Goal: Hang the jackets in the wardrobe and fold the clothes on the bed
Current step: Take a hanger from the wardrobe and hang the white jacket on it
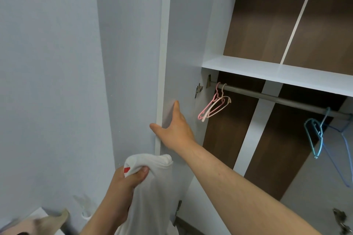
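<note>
My left hand point(131, 179) grips a white garment point(150, 192) by its top, and the cloth hangs down in front of me. My right hand point(175, 128) lies flat with straight fingers on the inner face of the open wardrobe door point(179, 53), thumb at the door's white edge. Inside the wardrobe a grey rail point(271, 99) runs under a white shelf point(267, 72). A pink hanger point(209, 105) and a white hanger point(219, 106) hang at the rail's left end. Blue hangers point(317, 135) hang further right.
A grey wall point(47, 82) fills the left. A light wooden piece of furniture point(57, 217) shows blurred at the bottom left. Door hinges point(198, 89) sit on the wardrobe's left side. Brown back panels with white strips point(254, 129) line the inside.
</note>
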`<state>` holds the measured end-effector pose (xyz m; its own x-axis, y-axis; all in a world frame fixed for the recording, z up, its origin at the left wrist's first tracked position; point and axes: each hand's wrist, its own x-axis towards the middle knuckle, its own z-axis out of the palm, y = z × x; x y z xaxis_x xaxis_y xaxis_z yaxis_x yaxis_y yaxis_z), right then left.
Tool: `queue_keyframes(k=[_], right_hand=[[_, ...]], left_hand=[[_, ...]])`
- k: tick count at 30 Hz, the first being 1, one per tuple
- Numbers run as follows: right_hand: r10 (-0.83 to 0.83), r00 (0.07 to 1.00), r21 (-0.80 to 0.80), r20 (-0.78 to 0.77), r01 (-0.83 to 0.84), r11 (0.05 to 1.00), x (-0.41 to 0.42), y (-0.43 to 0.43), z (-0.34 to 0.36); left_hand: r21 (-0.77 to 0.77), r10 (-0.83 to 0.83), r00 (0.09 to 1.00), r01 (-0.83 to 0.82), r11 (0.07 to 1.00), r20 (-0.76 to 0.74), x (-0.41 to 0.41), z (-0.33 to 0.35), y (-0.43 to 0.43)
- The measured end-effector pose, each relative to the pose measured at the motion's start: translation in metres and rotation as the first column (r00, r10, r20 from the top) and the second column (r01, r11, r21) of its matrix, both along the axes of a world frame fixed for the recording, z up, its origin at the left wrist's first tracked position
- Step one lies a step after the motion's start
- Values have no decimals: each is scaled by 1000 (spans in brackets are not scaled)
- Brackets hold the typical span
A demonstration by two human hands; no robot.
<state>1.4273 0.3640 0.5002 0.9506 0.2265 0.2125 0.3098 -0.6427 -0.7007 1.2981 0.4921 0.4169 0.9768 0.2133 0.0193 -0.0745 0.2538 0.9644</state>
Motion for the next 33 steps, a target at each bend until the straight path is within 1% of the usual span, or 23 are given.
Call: queue_keyframes(k=[2,3,5,7,8,9,12,13,14,16,18,19,21,23,25,26,27,29,31,32,33], right_hand=[[108,992,108,-70,-100,989,-1,-10,-6],[144,982,181,-124,-121,976,-3,-20,-12],[161,937,285,-309,-70,956,-8,-46,-34],[163,828,265,-536,-18,964,-16,-76,-65],[161,776,238,-610,-14,971,-23,-92,-80],[171,732,234,-659,-16,972,-30,-106,-93],[286,592,321,-754,-47,946,-52,-138,-115],[314,560,340,-766,-60,938,-59,-145,-117],[323,551,348,-769,-63,935,-65,-151,-118],[306,597,375,-742,-10,927,-75,-163,-116],[282,668,465,-689,109,878,-81,-176,-110],[284,699,545,-657,179,820,-84,-183,-107],[292,757,692,-584,277,666,-88,-196,-96],[285,804,777,-521,309,549,-91,-206,-79],[263,838,821,-478,320,472,-91,-212,-60],[236,853,824,-465,320,467,-90,-212,-51],[189,868,814,-460,326,481,-89,-212,-44],[34,891,771,-452,371,517,-87,-209,-35],[-127,897,737,-423,422,529,-86,-206,-31],[-187,893,721,-409,442,534,-85,-204,-29],[-236,887,707,-398,460,537,-84,-202,-27]], left_hand=[[3,-13,1000,13,1000,4,2,0,-3],[4,-30,1000,30,1000,4,3,1,-5],[12,-73,997,72,997,10,7,4,-12],[22,-107,994,107,994,1,13,7,-22],[30,-125,992,125,992,-3,17,7,-29],[37,-142,990,142,989,-5,20,8,-36],[20,-188,981,189,982,-45,33,11,-60],[7,-208,976,209,978,-61,38,12,-68],[-12,-225,971,225,974,-76,43,15,-77],[-73,-233,968,227,971,-97,53,19,-93],[-129,-246,966,234,964,-85,65,23,-107],[-148,-265,961,253,956,-74,70,25,-115],[-168,-306,950,293,941,-61,77,28,-130],[-166,-363,931,352,921,-41,81,27,-144],[-155,-418,908,410,899,-18,81,24,-158],[-135,-436,900,431,892,-11,81,23,-163],[-101,-454,891,451,887,-3,81,20,-168],[8,-481,877,481,877,-3,80,17,-177],[99,-441,897,442,892,-28,81,17,-184],[146,-394,918,396,907,-43,82,18,-186],[226,-319,946,322,919,-52,83,20,-189]])
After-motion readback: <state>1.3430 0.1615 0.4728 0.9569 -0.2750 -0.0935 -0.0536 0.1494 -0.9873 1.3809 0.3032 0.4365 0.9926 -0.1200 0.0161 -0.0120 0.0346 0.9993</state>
